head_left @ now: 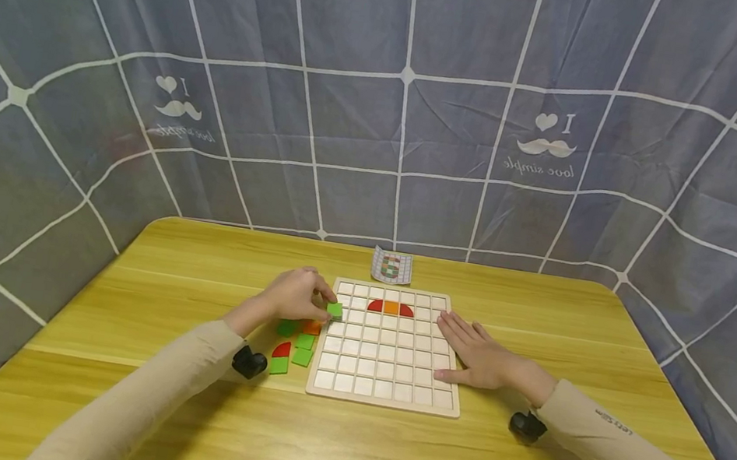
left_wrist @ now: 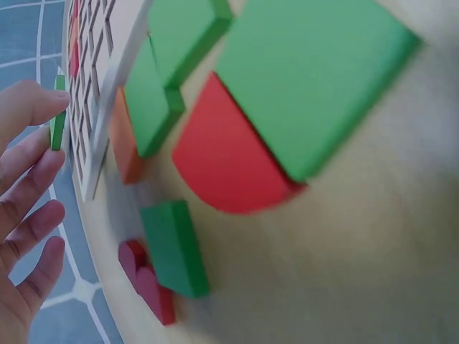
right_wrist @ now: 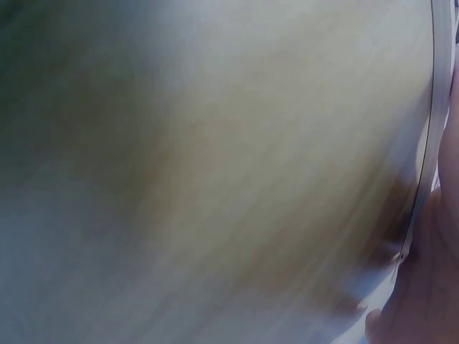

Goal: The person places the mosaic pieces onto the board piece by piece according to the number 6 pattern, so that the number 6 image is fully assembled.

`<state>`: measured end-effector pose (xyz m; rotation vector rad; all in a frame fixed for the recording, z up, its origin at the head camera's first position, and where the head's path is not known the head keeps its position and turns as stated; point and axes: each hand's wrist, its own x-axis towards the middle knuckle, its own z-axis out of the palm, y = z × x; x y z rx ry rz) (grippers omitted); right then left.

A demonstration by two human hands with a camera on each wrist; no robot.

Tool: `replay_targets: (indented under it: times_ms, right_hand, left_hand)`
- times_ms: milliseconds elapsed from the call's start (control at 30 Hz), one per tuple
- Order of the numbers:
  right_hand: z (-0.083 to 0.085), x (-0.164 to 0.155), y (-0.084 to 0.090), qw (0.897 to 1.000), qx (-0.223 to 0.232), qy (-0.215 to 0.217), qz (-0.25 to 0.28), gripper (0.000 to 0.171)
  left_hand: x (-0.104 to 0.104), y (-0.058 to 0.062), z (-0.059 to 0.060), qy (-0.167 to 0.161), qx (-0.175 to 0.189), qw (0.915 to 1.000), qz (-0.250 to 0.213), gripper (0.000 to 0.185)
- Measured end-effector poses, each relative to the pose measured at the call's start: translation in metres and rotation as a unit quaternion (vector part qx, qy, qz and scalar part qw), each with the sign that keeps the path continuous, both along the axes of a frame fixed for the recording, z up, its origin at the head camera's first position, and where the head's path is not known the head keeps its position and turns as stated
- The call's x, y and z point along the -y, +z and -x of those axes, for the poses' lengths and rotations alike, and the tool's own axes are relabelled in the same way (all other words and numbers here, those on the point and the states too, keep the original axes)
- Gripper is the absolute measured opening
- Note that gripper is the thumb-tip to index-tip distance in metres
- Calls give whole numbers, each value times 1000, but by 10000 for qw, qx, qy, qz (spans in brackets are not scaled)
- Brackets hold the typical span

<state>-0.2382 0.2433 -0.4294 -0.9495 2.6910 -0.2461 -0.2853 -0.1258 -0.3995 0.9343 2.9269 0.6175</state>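
Left hand (head_left: 294,294) sat at the left edge of the grid board (head_left: 383,403), fingers curled and pinching a small green square tile (head_left: 335,308). Tile was held over the board's left margin, about level with the second and third rows. In the left wrist view the same tile (left_wrist: 57,127) showed edge-on between fingertip and thumb, close against the board's rim (left_wrist: 107,107); the other fingers (left_wrist: 32,236) were spread loosely below it.

Right hand (head_left: 479,352) lay flat on the board's right edge, palm down, fingers straight and slightly splayed, gripping nothing. Right wrist view was badly blurred: only yellow wood, a pale strip of board edge (right_wrist: 430,143) and part of the hand (right_wrist: 423,301) could be made out.

On the board, top area, a red-orange-red row (head_left: 390,308) was set: two red rounded pieces with an orange square between them, touching.

Loose pieces lay on the desk (head_left: 174,407) just left of the board, under and behind the left hand: an orange piece (head_left: 312,326), green squares (head_left: 304,349), a red quarter-round (head_left: 282,348) touching another green square (head_left: 279,365). Wrist view showed the red piece (left_wrist: 222,168) butted against a green one (left_wrist: 308,79).

A small patterned card (head_left: 392,266) stood at the desk's far edge, behind the board. Grey gridded cloth (head_left: 386,107) hung all around.
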Motion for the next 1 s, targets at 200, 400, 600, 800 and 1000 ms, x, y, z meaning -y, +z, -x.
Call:
replay_targets:
  times_ms: [200,400,600,800,1000]
  right_hand:
    - [0,0,-1,10000,-9,0,-30,94]
    - [1,1,1,10000,-61,40,-30,93]
    - [0,1,3,10000,-36,40,2,92]
    - [-2,2,5,9999,-42,81,83,92]
    - [-1,2,5,10000,74,13,20,92]
  left_hand:
    - [-13,1,4,-114,-102,9999,57,25]
    - [-27,2,6,-222,-121,9996,114,24]
    - [-43,-3,9,-296,-171,9993,166,24]
    - [-55,-8,10,-374,-113,9990,204,23]
    - [-60,-10,10,-383,22,9991,176,23]
